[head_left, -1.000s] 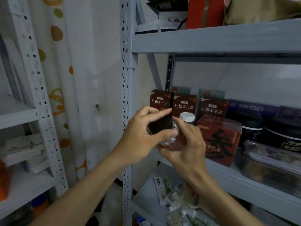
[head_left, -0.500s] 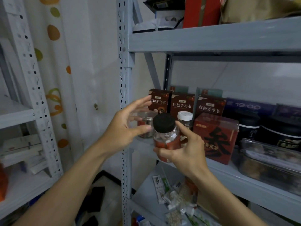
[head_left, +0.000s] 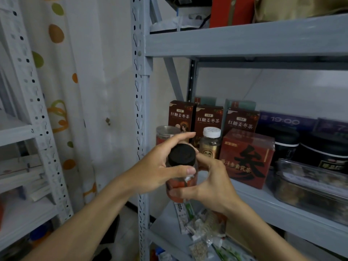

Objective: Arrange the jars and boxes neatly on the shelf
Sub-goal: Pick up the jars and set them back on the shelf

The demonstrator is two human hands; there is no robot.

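1. The jar (head_left: 181,172), clear with a black lid (head_left: 181,155) and red contents, is held upright in both hands in front of the shelf (head_left: 282,210), off its surface.
2. The left hand (head_left: 156,169) curls round the jar's upper part from the left: thumb across the front just below the lid, fingers reaching round behind the lid.
3. The right hand (head_left: 212,182) takes the jar from the right: thumb pressed under the lower body, fingers wrapped round the far side. Both grips are closed on the jar.
4. Just behind the left hand's fingers a second jar (head_left: 165,133) with a silvery rim and red contents stands on the shelf at its left end.
5. Beside it, to the right, stands a bottle (head_left: 210,144) with a white cap and gold label.
6. Behind these, three brown tea boxes (head_left: 208,118) stand in a row, upright, with teal boxes behind them.
7. Right of the bottle sits a red box (head_left: 246,159) with a large black character, touching or nearly touching the bottle; I cannot tell which.
8. Further right are two black tins (head_left: 323,149) and, in front of them, a clear tub (head_left: 310,182) with dark contents.
9. The shelf below carries loose packets (head_left: 199,234).
10. The shelf above holds a red box and a tan bag, cut off by the frame.
11. Left of the rack hangs a spotted curtain (head_left: 62,91).
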